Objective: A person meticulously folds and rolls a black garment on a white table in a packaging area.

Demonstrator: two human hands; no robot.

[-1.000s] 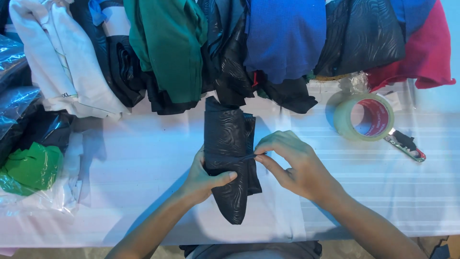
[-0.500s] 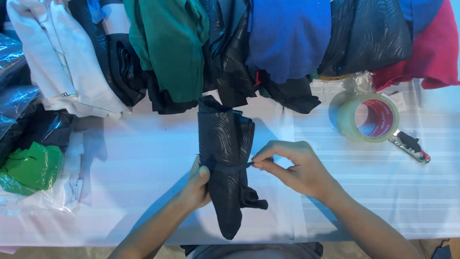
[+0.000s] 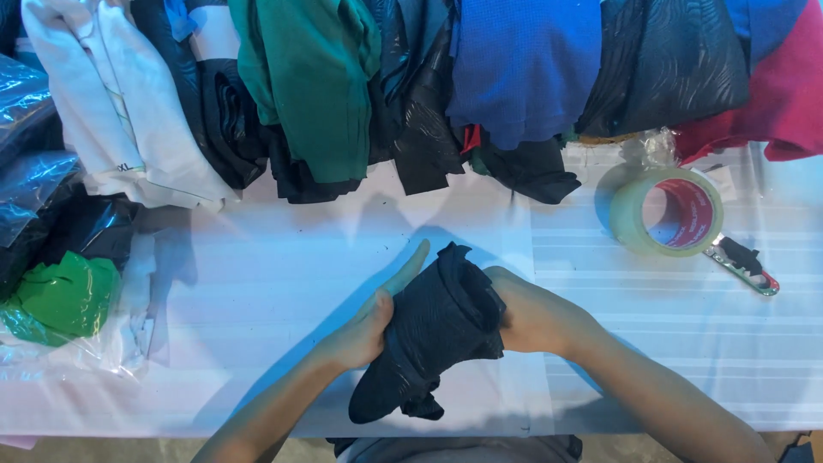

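Both hands hold a rolled black garment (image 3: 433,334) just above the near edge of the bench (image 3: 257,257): the left hand (image 3: 369,326) cups its left side, forefinger out straight, while the right hand (image 3: 531,317) closes around the other side, fingers mostly hidden behind the cloth. The roll looks loose, with a tail hanging at the lower end, so a slack grip could let it unroll or slide off the edge. The bench is covered in white sheeting; a heap of clothes (image 3: 480,77) lies along the far side, bagged garments (image 3: 51,291) at left, a tape roll (image 3: 669,210) and small cutter (image 3: 741,264) at right.
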